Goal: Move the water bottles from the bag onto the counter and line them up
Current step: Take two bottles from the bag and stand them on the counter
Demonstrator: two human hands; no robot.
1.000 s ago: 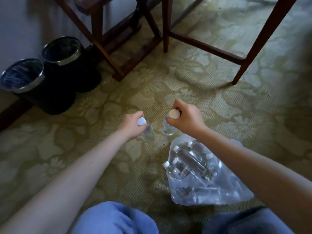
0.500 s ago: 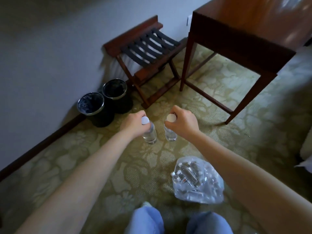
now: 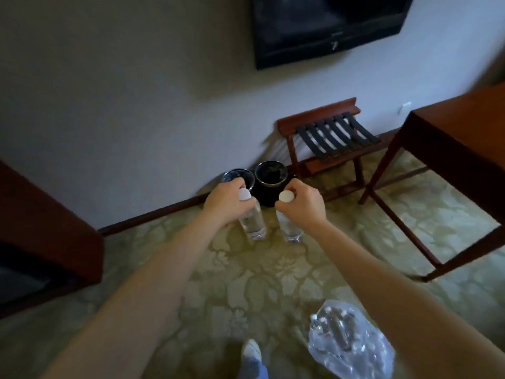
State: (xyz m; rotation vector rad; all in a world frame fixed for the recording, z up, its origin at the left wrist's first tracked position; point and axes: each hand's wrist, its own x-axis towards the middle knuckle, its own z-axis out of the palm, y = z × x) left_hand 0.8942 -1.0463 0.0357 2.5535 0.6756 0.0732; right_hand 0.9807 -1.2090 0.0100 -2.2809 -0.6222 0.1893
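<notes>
both hands grip bottles by the neck, left hand (image 3: pixel 224 200) one bottle (image 3: pixel 252 218), right hand (image 3: pixel 303 202) another (image 3: pixel 289 227).

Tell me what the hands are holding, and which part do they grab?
The left hand grips the left water bottle, and the right hand grips the right water bottle, each at the neck, near the top.

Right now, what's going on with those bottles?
A person is carrying two water bottles, one in each hand. The left-hand grip holds the left bottle near its top. The right-hand grip holds the right bottle the same way. Both bottles hang above the carpet, and neither is set down yet. The clear plastic bag lies on the carpet with more bottles inside.
</notes>
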